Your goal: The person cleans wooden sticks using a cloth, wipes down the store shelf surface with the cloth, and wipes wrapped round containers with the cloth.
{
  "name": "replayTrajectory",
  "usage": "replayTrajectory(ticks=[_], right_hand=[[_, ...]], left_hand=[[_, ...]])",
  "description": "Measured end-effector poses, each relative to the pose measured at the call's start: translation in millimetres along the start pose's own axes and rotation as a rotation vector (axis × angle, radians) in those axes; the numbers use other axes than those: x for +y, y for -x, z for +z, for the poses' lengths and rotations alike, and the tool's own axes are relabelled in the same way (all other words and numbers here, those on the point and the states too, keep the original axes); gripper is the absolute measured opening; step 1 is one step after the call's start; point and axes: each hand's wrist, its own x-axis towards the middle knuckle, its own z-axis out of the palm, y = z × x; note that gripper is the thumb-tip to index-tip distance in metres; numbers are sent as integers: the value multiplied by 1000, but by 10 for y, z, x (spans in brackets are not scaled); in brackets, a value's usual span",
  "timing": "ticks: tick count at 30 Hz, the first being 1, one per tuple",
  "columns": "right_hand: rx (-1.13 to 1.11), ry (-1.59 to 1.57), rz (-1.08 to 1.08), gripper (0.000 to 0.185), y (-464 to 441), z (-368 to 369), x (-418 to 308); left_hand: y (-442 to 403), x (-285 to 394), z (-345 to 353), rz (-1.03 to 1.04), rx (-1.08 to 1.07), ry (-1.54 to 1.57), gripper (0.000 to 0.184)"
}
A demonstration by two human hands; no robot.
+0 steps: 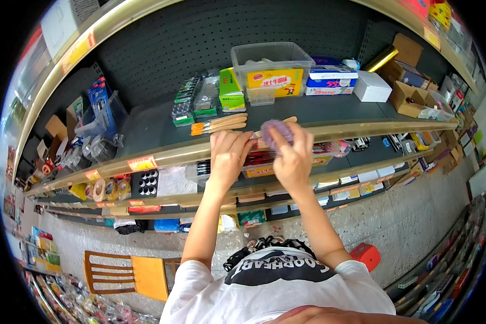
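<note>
My right hand (292,162) presses a purple cloth (275,135) around a wooden-handled paintbrush (292,119); the handle's tip shows past the cloth. The hand and cloth are slightly blurred. My left hand (229,156) is closed, its thumb and fingertips pinching the other end of that brush, which my fingers mostly hide. Both hands are just above the front edge of the shelf (167,129). Behind my left hand, several paintbrushes (218,125) with orange ends and pale wooden handles lie side by side on the shelf.
Behind the brushes stand packs of batteries (186,100), a green box (231,89), a clear plastic bin (275,56), a blue box (330,81) and a white box (372,87). Lower shelves hold tape rolls (99,190). A wooden chair (148,275) and red stool (366,256) stand nearby.
</note>
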Motion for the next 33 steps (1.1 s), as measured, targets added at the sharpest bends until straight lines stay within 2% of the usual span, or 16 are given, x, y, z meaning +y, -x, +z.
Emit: replayTrajectory(ticks=[5, 13, 17, 23, 26, 33], right_hand=[[55, 62, 63, 55, -101, -55, 185], [94, 248, 291, 54, -115, -304, 610], [146, 158, 220, 54, -80, -357, 508], [-38, -31, -24, 49, 45, -96, -125], [3, -28, -12, 48, 102, 108, -76], [-24, 42, 58, 50, -12, -133, 103]], left_hand=[[-7, 3, -2, -1, 4, 1, 24], [12, -5, 19, -15, 46, 23, 20], [-4, 2, 48, 60, 59, -2, 17], [2, -15, 100, 88, 61, 1, 18], [16, -46, 109, 96, 63, 14, 20], [-20, -9, 103, 86, 43, 37, 15]])
